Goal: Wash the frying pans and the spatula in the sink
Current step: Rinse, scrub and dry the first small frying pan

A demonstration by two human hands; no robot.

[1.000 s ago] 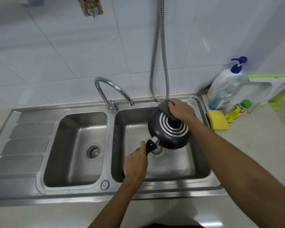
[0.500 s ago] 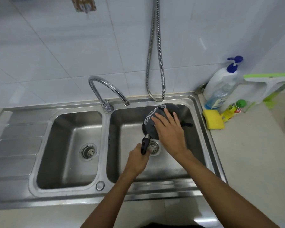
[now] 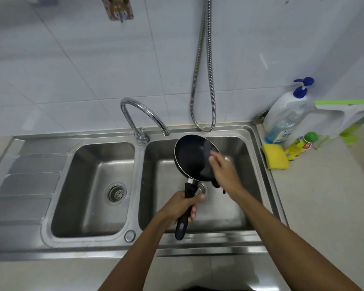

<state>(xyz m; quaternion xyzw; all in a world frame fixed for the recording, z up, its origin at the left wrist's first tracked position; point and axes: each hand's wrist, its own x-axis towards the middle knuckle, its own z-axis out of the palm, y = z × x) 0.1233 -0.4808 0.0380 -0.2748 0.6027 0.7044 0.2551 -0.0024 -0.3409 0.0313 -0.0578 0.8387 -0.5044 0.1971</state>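
Note:
A small black frying pan (image 3: 189,158) is held tilted over the right basin (image 3: 235,206) of the steel sink, its dark inside facing me. My left hand (image 3: 177,206) grips its black handle (image 3: 182,225) near the sink's front edge. My right hand (image 3: 223,171) is blurred and lies over the pan's right rim on a dark cloth (image 3: 206,171), which reaches into the pan and hangs below my wrist. How its fingers lie is lost in the blur. I see no spatula and no second pan.
The curved tap (image 3: 143,114) ends just above the pan's far rim, and a metal hose (image 3: 204,80) loops down the tiled wall. A yellow sponge (image 3: 275,156), a pump soap bottle (image 3: 286,116) and a small yellow bottle (image 3: 301,145) stand on the right counter. The left basin (image 3: 93,185) holds nothing.
The pan has been turned over, from its ringed underside facing me to its inside facing me. My right hand moved from the underside to the right rim with the cloth.

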